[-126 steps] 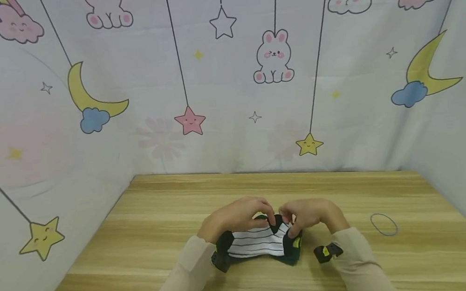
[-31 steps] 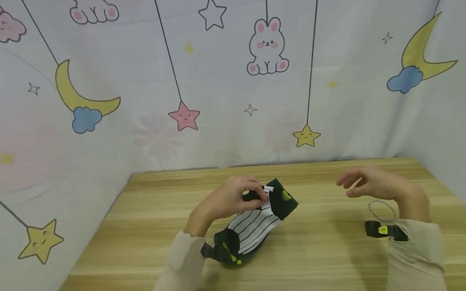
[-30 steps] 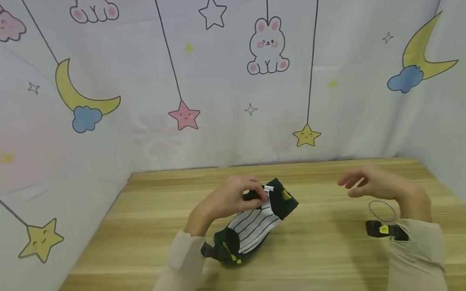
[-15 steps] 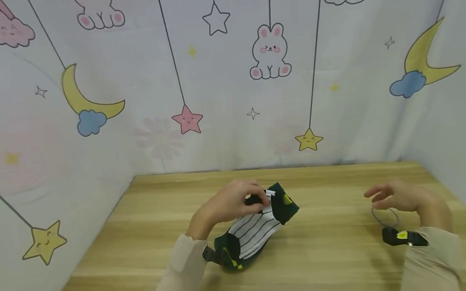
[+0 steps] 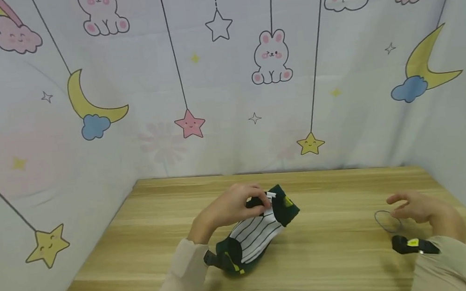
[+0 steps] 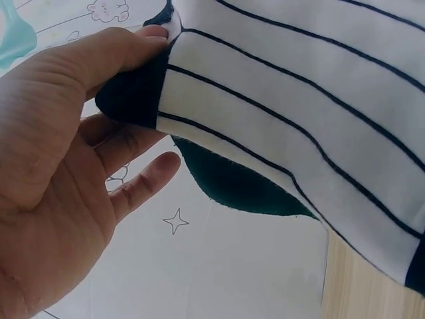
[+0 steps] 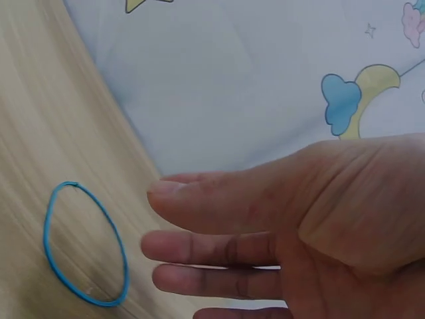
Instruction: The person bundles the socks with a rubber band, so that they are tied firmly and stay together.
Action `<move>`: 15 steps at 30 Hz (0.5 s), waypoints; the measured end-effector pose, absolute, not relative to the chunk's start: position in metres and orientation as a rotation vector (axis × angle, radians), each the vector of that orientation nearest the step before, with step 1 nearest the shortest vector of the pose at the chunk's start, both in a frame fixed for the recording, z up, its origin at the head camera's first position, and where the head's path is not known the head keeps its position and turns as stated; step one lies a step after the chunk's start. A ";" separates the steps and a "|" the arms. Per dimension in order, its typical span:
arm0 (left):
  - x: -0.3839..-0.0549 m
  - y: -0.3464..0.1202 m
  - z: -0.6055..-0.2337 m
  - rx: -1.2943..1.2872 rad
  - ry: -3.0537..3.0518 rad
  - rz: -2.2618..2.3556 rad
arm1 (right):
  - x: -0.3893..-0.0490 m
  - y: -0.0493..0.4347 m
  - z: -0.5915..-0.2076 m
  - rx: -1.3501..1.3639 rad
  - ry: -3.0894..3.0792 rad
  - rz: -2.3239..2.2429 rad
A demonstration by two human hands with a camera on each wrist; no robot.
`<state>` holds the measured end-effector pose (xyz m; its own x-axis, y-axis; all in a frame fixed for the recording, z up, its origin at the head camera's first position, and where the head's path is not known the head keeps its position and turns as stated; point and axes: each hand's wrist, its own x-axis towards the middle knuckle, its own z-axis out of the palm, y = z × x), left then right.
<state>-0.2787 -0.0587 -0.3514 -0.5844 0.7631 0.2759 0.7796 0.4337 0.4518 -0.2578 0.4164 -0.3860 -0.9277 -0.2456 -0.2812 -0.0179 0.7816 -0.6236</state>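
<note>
My left hand (image 5: 228,207) pinches a pair of socks (image 5: 256,239) at the upper edge and holds them tilted over the table. The front sock is white with dark stripes and has dark patches at heel and toe; dark green fabric with yellow marks shows at both ends. In the left wrist view, the thumb lies over a dark patch of the striped sock (image 6: 279,86), with green cloth behind. To the right, my right hand (image 5: 420,209) is near a thin blue rubber band (image 7: 47,239), its fingers extended and holding nothing. The band lies apart from the fingers in the right wrist view.
The wood-grain table (image 5: 332,257) is enclosed at the back and sides by white cloth walls (image 5: 228,99) printed with stars, moons and rabbits. A black wrist camera (image 5: 413,244) hangs below the right sleeve cuff.
Earlier both hands were at the socks. My right hand has let go and moved right and down toward the rubber band. My left hand keeps hold of the socks, now turned at a slant.
</note>
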 end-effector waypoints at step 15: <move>-0.277 -0.058 -0.351 -1.360 -2.644 -0.942 | -0.259 0.416 -0.407 -0.032 2.682 -0.899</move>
<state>-0.2775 -0.0577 -0.3512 -0.6195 0.7324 0.2825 0.7460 0.4373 0.5022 -0.2590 0.4159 -0.4073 -0.9512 -0.1186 -0.2849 0.0772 0.8024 -0.5917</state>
